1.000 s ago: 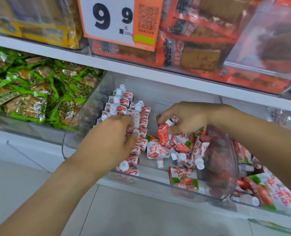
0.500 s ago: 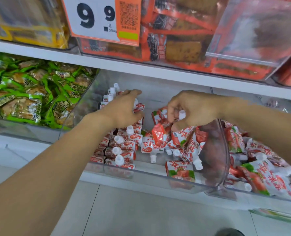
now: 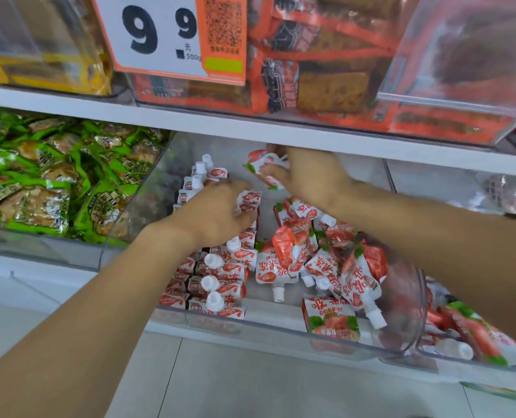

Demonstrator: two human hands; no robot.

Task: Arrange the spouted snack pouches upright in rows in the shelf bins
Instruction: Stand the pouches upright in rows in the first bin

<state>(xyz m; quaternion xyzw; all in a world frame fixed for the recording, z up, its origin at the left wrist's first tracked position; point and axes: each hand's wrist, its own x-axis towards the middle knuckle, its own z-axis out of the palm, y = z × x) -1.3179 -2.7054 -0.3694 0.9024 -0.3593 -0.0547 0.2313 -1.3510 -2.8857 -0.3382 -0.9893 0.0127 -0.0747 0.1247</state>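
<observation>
A clear plastic shelf bin (image 3: 280, 328) holds red-and-white spouted snack pouches. On its left side stand upright rows of pouches (image 3: 220, 279) with white caps up. A loose heap of pouches (image 3: 326, 260) lies on its right side. My right hand (image 3: 308, 176) grips one pouch (image 3: 262, 165) at the back of the bin, just under the upper shelf. My left hand (image 3: 217, 212) rests on the upright rows, its fingers curled round a pouch (image 3: 250, 199) in the row.
Green snack packs (image 3: 54, 182) fill the bin to the left. A neighbouring bin (image 3: 477, 345) on the right holds more red pouches. The upper shelf edge (image 3: 250, 128) hangs low over the bin, with a price sign (image 3: 166, 34) and orange packets above.
My right hand lifted a pouch out of the loose heap and carried it to the back of the bin. My left hand stayed on the upright rows, sliding slightly right.
</observation>
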